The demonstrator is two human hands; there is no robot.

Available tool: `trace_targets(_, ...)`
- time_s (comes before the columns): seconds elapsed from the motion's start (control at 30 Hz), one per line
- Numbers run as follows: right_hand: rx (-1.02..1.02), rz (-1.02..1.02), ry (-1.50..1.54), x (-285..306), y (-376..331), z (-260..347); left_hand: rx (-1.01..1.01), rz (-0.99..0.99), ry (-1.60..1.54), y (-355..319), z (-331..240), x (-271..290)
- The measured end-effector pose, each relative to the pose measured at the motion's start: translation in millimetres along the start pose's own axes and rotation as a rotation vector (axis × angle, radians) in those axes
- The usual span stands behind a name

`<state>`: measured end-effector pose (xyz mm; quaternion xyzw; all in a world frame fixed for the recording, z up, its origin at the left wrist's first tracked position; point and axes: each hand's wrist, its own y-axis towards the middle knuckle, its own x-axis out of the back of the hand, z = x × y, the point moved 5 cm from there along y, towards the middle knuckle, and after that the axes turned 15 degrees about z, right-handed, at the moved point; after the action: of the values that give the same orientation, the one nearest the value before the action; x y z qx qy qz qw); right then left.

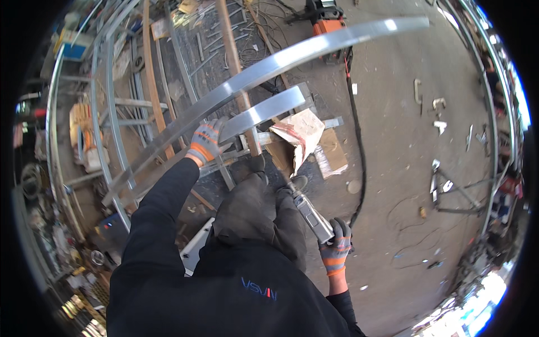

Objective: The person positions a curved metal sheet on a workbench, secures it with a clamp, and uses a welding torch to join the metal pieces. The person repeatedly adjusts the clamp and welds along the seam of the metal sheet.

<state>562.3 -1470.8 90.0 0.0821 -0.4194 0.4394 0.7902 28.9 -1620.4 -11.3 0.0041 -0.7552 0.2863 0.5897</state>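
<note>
My left hand [206,140], in a grey and orange work glove, is closed round the near end of a short, shiny square metal tube [263,112]. A long metal tube [241,84] runs beside and beyond it, passing close to the fingers. My right hand [338,247], gloved alike, grips the rear of a boxy grey handheld torch [312,216] with a slim front end. Its front end points up and left, toward my shoes. A thick black cable [362,157] runs down to my right hand. Some of its fingers are hidden behind the tool.
A torn cardboard box [303,135] lies beyond my feet. An orange and black machine [328,28] stands at the far side. Metal frames [104,118] and rusty bars [227,33] fill the left. Clamps [439,104] and a black metal frame [460,196] lie on the floor at right.
</note>
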Motion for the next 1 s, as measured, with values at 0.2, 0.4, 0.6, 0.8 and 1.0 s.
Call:
trace_targets(0.2,0.085,0.127,-0.058,66.1,51.3,129.0,-0.004,-0.021,-0.076,-3.5,9.1,10.3)
trace_targets(0.4,0.261,0.28,-0.023,31.2,121.0,213.2,-0.025,-0.003,-0.116,-2.9,27.2,-2.5)
trace_targets(0.6,0.2,0.337,-0.086,36.5,146.7,278.4,-0.062,0.054,-0.182,4.4,34.6,-5.7)
trace_targets(0.8,0.032,0.588,-0.299,27.5,168.2,312.2,-0.054,0.033,-0.19,12.2,40.0,-10.1)
trace_targets(1.0,-0.053,0.36,0.122,-24.1,202.9,258.5,-0.02,-0.011,-0.186,14.0,35.2,-8.8)
